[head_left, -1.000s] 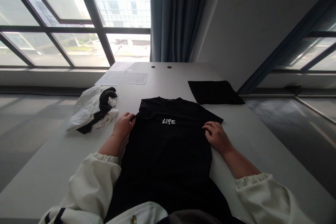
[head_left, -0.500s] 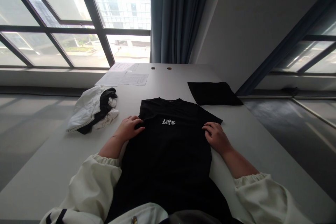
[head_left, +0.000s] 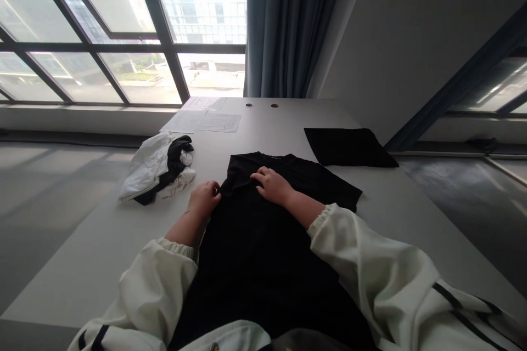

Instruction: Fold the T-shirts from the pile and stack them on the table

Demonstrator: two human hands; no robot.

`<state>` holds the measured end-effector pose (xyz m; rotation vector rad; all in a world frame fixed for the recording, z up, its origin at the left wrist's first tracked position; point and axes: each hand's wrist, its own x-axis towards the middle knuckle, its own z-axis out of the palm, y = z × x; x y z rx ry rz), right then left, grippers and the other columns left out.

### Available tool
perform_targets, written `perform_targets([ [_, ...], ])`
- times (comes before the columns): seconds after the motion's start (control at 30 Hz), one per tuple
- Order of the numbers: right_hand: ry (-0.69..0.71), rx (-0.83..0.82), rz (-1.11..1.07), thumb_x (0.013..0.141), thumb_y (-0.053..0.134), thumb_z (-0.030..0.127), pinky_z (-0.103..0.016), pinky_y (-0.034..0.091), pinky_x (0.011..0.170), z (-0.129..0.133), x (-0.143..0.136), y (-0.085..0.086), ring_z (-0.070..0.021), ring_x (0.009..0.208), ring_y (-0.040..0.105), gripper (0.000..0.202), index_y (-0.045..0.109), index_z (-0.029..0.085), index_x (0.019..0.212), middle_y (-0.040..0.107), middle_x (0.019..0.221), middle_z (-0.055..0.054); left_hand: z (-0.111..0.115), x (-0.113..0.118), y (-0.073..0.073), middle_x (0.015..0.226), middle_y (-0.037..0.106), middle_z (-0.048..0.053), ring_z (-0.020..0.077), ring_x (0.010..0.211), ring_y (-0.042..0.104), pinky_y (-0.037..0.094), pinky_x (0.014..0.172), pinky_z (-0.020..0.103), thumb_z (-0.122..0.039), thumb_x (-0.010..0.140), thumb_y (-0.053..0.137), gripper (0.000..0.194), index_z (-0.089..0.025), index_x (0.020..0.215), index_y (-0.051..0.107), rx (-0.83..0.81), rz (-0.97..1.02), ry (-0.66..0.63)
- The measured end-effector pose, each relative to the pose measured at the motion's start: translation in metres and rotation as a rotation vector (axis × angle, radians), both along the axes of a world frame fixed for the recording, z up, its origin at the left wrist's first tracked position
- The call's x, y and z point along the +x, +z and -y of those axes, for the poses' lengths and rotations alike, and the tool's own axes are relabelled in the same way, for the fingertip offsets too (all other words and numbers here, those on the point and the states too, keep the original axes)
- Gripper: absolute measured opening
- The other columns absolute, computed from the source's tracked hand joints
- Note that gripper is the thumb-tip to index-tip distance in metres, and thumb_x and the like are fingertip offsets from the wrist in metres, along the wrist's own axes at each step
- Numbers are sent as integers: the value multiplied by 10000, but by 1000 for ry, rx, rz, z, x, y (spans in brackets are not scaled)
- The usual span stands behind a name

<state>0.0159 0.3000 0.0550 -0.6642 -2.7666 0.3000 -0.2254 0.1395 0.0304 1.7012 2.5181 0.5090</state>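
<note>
My left hand (head_left: 203,199) seems to pinch the black shirt (head_left: 267,252); right hand (head_left: 274,185) over it, grip unclear; likely straightening; next calls for even tension.

A pale, smooth table (head_left: 272,131) stretched away toward twelve o'clock, where two round holes (head_left: 249,105) sat side by side near its far edge. A black T-shirt (head_left: 267,230) lay flat from the centre down to six o'clock, its collar toward twelve and one sleeve spread toward two. Near one o'clock, apart from the shirt, rested a flat black cloth (head_left: 349,147). At ten lay a crumpled heap of white, black and pale pinkish fabric (head_left: 146,167); beyond it, at eleven, were paper sheets (head_left: 219,123).
</note>
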Motion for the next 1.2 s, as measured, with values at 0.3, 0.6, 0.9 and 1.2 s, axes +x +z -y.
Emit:
perform_targets([
  [0.3, -91, 14, -74, 1021, 479, 107, -315, 506, 902, -13, -49, -39, -214, 1014, 622, 333, 769, 223, 1136, 665, 1169, -97, 3, -2, 1, 932, 763, 31, 218, 830, 703, 484, 701, 298, -281, 917, 593, 164, -279, 1055, 680, 26, 67, 101],
  [0.6, -11, 113, -139, 909, 595, 145, -473, 357, 1063, -14, -38, -42, -286, 1127, 548, 219, 800, 211, 866, 735, 1008, -90, 2, -4, -1, 1109, 678, 79, 261, 1025, 670, 543, 901, 371, -129, 862, 559, 272, -264, 1039, 716, 65, -26, -10],
  [0.9, -39, 15, -128, 917, 550, 123, -419, 454, 1027, -15, -41, -40, -256, 1057, 617, 300, 799, 189, 1072, 729, 1187, -108, 3, -3, -2, 1188, 687, 76, 291, 1083, 627, 518, 1007, 448, -202, 878, 644, 251, -286, 1089, 750, 103, -92, -192],
  [1.2, -120, -56, -146, 1040, 533, 348, -394, 457, 1129, -18, -45, -42, -254, 1225, 608, 323, 809, 198, 1115, 740, 1329, -79, 12, 8, 18, 1229, 722, 61, 291, 1156, 622, 492, 993, 466, -194, 904, 601, 153, -256, 976, 721, 60, -197, -397],
])
